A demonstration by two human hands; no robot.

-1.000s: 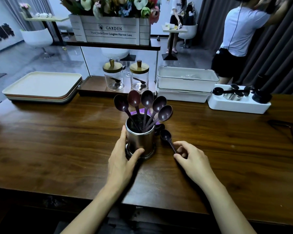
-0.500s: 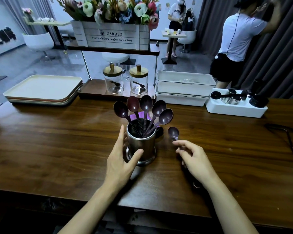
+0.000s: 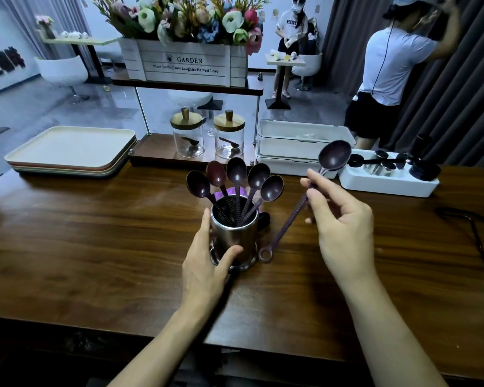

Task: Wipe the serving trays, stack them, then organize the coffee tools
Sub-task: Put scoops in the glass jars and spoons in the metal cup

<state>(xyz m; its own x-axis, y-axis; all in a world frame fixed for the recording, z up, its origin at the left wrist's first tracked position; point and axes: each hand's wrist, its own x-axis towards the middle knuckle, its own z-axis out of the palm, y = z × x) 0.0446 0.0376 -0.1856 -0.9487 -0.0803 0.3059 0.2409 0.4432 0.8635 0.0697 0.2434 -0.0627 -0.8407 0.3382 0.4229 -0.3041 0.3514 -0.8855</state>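
A steel cup (image 3: 235, 233) stands mid-table with several dark purple coffee scoops (image 3: 236, 171) upright in it, bowls up. My left hand (image 3: 207, 263) is wrapped around the cup's left side and front. My right hand (image 3: 341, 224) pinches the handle of another purple scoop (image 3: 334, 155), held tilted in the air to the right of the cup, bowl up, ring end low near the cup's base. A stack of cream serving trays (image 3: 70, 146) lies at the far left of the table.
Two glass jars (image 3: 187, 135) with wooden lids stand on a low shelf behind the cup. White lidded boxes (image 3: 302, 135) and a white tray of black coffee tools (image 3: 389, 185) sit at the back right. A black cable (image 3: 475, 236) lies at the right edge. Two people stand behind.
My right hand has picked the loose scoop up off the table and raised it beside the cup, bowl upward. My left hand stays on the cup.
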